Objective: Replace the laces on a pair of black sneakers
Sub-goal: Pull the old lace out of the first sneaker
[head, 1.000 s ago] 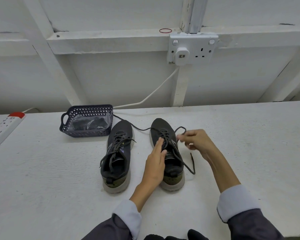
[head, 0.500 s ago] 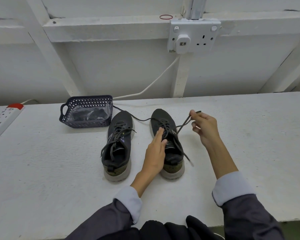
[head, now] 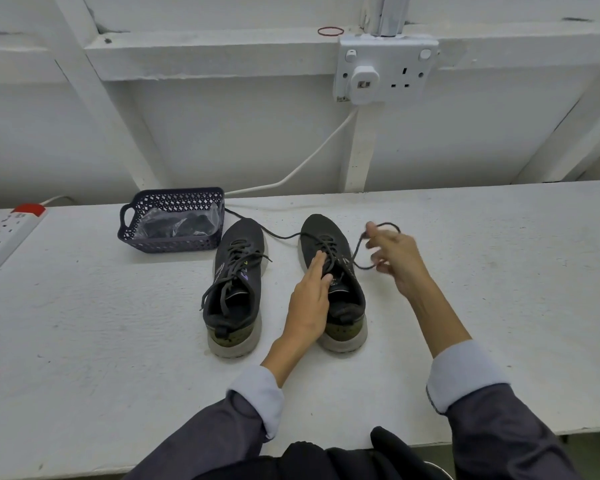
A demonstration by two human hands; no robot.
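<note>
A dark perforated plastic basket (head: 174,242) sits at the left rear of the white worktop (head: 84,323). Beside it stands one black mesh sneaker (head: 238,271), laced. The left hand (head: 309,303), grip open with fingers straight, presses on the second black mesh sneaker (head: 349,296), just right of the first. The blurred right hand (head: 400,259) has its grip closed on that shoe's dark lace (head: 358,248), lifted off the worktop.

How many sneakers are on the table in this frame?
2. The first sneaker sits beside the basket. The second sneaker is on its far side, under the left hand, while the right hand pulls its lace. None appear hidden.
</note>
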